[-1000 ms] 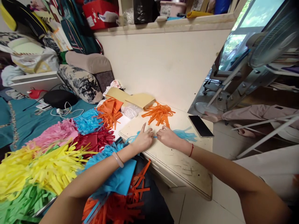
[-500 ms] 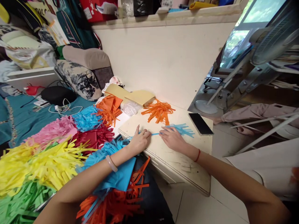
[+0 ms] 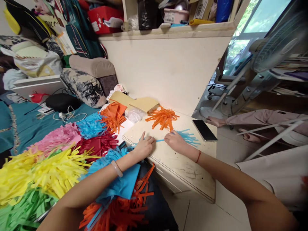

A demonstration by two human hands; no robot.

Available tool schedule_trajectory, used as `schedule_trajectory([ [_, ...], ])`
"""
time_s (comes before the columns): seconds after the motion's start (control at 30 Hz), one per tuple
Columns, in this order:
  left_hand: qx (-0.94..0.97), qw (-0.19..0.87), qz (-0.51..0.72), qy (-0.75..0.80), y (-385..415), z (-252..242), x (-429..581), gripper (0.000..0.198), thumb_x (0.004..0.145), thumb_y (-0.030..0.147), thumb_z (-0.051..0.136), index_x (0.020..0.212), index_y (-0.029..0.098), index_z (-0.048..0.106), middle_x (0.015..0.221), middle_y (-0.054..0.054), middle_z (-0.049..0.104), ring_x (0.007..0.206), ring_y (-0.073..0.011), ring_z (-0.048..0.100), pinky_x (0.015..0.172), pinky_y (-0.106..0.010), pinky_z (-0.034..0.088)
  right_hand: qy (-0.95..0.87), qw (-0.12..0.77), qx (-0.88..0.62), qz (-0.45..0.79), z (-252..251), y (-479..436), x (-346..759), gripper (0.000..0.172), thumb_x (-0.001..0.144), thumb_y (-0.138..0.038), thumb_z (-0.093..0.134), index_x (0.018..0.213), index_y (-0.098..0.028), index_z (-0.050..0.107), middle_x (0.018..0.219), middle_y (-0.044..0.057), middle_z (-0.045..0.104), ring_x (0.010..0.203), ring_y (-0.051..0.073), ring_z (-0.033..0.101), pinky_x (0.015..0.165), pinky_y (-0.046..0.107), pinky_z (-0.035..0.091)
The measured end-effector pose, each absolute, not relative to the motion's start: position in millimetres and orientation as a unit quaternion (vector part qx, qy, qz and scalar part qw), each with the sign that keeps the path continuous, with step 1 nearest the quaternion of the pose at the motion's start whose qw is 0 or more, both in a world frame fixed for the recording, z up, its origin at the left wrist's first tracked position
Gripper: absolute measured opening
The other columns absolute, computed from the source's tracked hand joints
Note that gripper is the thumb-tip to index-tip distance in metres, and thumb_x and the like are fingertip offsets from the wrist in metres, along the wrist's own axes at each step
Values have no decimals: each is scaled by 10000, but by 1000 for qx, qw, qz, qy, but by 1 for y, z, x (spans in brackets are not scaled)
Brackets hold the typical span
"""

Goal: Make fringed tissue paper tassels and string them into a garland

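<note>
Blue fringed paper strip [image 3: 160, 140] lies on a pale wooden board [image 3: 190, 175], stretched thin and straight between a person's two hands. Its long axis runs left to right across the board, tilting slightly away toward the right. A short bare length of the strip shows in the gap between the hands. The cut fringe fans out on the board beyond the right hand, toward a dark phone [image 3: 204, 130] that lies flat just past it.

The left hand [image 3: 145, 147] rests palm down on the strip's left end, fingers loosely curled and the first finger reaching forward. Whether it pinches the paper or only presses it flat cannot be told. The right hand [image 3: 175, 141] is closed, knuckles up, gripping the strip where the fringe begins. Both hands touch the strip; the right one is nearer the fringed part.

Behind the hands on the board sits a loose orange fringe pile [image 3: 163, 117]. To the left, heaps of fringed paper spread over a bed: yellow [image 3: 48, 173], pink [image 3: 56, 138], red [image 3: 98, 144] and green [image 3: 21, 208]. More blue and orange fringe lies under the left forearm. At the far right stands a fan [image 3: 274, 45], and another person's foot [image 3: 216, 121] rests on the floor.
</note>
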State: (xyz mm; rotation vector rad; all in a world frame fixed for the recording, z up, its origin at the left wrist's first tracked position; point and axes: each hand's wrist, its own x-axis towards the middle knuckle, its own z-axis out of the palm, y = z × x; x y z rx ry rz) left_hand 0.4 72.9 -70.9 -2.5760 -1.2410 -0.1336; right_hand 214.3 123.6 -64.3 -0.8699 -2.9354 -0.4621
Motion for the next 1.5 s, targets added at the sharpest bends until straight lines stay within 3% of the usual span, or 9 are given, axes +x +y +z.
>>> schedule_trajectory([
  [0.1, -896, 128, -31, -424, 84, -67, 11, 207, 890, 73, 455, 837, 89, 655, 842, -105, 651, 849, -223, 628, 1028, -536, 346, -949, -5, -279, -146, -53, 128, 202, 267, 910, -58, 436, 803, -108, 676, 825, 102, 685, 842, 203, 597, 932, 396, 336],
  [0.33, -906, 116, -49, -404, 95, -73, 25, 184, 868, 34, 463, 818, 66, 637, 782, -139, 651, 758, -227, 629, 799, -404, 456, -935, -9, -338, -105, -34, 116, 192, 183, 893, -182, 513, 859, -124, 684, 848, 98, 695, 818, 217, 617, 781, 350, 367],
  [0.67, -896, 30, -124, -425, 101, -78, 8, 180, 882, 88, 489, 856, 111, 667, 843, -101, 658, 816, -191, 624, 790, -314, 473, -926, 26, -377, -3, -40, 124, 190, 214, 880, -228, 582, 1059, -156, 675, 1039, 108, 672, 1031, 249, 565, 881, 352, 350],
  [0.8, -877, -15, -181, -446, 102, -78, 1, 162, 867, 104, 528, 893, 149, 681, 866, -57, 688, 837, -153, 639, 778, -245, 484, -919, 41, -389, 53, -37, 138, 189, 112, 846, -217, 629, 906, -179, 716, 1008, 75, 677, 1029, 228, 571, 900, 339, 358],
  [1.03, -863, -35, -224, -452, 100, -83, -4, 175, 871, 135, 532, 961, 160, 680, 907, -54, 705, 841, -158, 654, 781, -263, 502, -892, 72, -423, 145, -36, 143, 189, 172, 824, -125, 562, 796, -150, 730, 882, 63, 733, 872, 197, 645, 822, 301, 422],
  [1.17, -875, -16, -215, -434, 94, -79, -1, 230, 914, 244, 513, 1095, 166, 632, 1032, -87, 684, 951, -182, 631, 890, -329, 482, -875, 91, -426, 209, -32, 140, 191, 191, 810, -130, 539, 823, -141, 729, 850, 58, 743, 789, 174, 669, 720, 252, 467],
  [1.3, -883, 5, -191, -429, 87, -69, 2, 215, 939, 173, 447, 1056, 160, 627, 952, -77, 671, 910, -172, 620, 887, -323, 477, -866, 95, -409, 270, -21, 129, 195, 203, 841, -171, 508, 886, -128, 702, 775, 39, 736, 703, 153, 676, 619, 224, 474],
  [1.4, -884, 16, -182, -431, 81, -59, 1, 230, 941, 144, 425, 1062, 151, 620, 935, -75, 650, 911, -172, 609, 862, -302, 483, -868, 118, -402, 269, -11, 114, 194, 204, 855, -214, 557, 1010, -135, 663, 878, 56, 737, 803, 166, 678, 708, 250, 477],
  [1.5, -883, 14, -187, -429, 74, -48, -4, 255, 952, 150, 401, 1090, 149, 616, 935, -73, 632, 898, -163, 610, 822, -272, 492, -903, 140, -386, 126, -3, 97, 193, 186, 852, -246, 627, 1012, -163, 672, 967, 76, 725, 909, 211, 646, 880, 348, 400],
])
